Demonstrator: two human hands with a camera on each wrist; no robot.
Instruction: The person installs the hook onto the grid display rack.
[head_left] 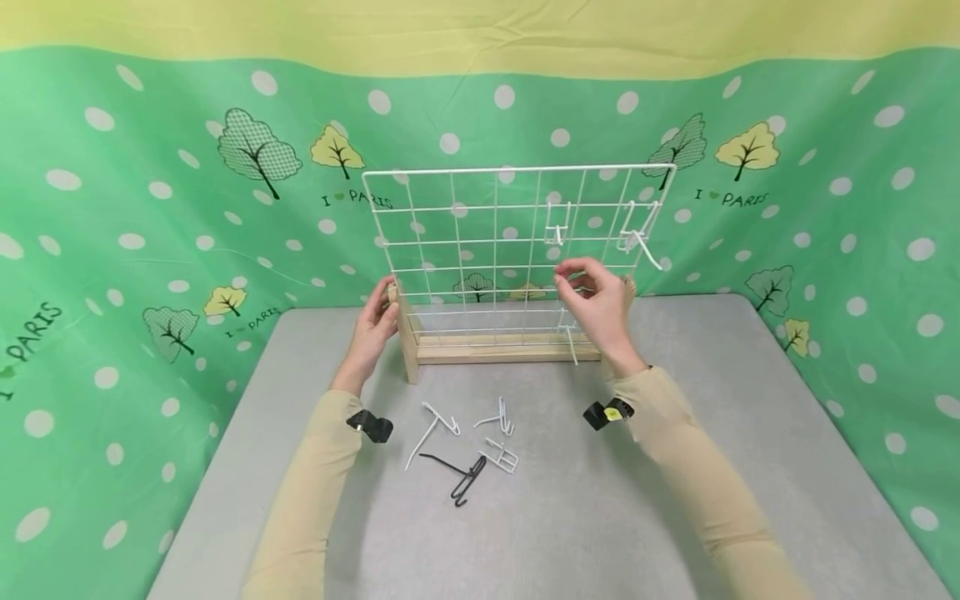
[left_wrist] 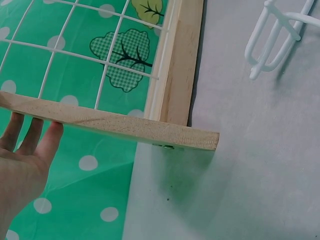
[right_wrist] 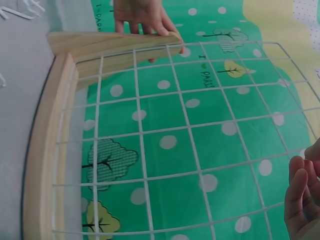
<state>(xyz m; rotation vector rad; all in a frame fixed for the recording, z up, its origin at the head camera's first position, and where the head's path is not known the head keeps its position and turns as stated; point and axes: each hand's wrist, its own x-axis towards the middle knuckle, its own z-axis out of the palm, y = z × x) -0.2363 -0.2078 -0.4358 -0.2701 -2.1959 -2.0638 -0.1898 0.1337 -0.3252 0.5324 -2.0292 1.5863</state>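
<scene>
A white wire grid panel (head_left: 495,242) stands upright in a wooden base. My left hand (head_left: 372,327) grips the wooden side piece (head_left: 406,333), its thumb on the near side and its fingers behind. In front of the grid, my right hand (head_left: 600,304) has loosely bent fingers, with thumb and forefinger tips near each other and nothing visible between them. Those fingertips are just below a white hook (head_left: 557,233) hanging on the grid. Another white hook (head_left: 640,239) hangs at the upper right. A third hook (head_left: 568,337) is low on the grid, beside my right wrist.
Several loose hooks lie on the grey table (head_left: 555,517) before the rack: white hooks such as the long one (head_left: 433,429) and the small one (head_left: 501,417), and a black hook (head_left: 467,479). Behind stands a green dotted curtain (head_left: 450,108). The wooden crossbar (head_left: 510,354) joins the sides.
</scene>
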